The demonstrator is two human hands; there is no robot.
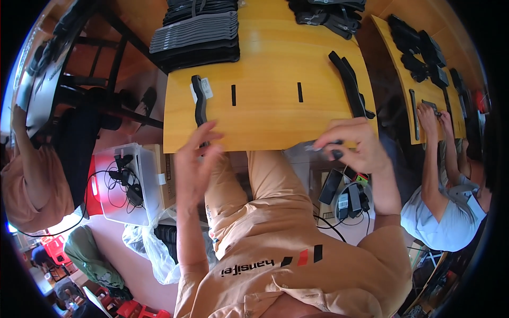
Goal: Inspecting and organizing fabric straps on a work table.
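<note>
My left hand (197,159) is over the near left edge of the yellow table, fingers apart and slightly blurred. It is nearest to the lower end of a curved black strap (200,100) lying lengthwise; whether it touches the strap I cannot tell. A white label (202,90) sticks out beside this strap. At the near right edge, my right hand (358,146) is closed on what look like small scissors (336,153) with dark handles, partly hidden by the fingers. Beyond it lies a pair of curved black straps (347,82).
Two short black strips (233,95) mark the yellow tabletop (265,116). Stacked black and grey straps (196,37) stand far left, more dark pieces (328,18) far right. A clear bin (130,183) with cables sits left below. Co-workers sit on both sides, one at another table (403,74).
</note>
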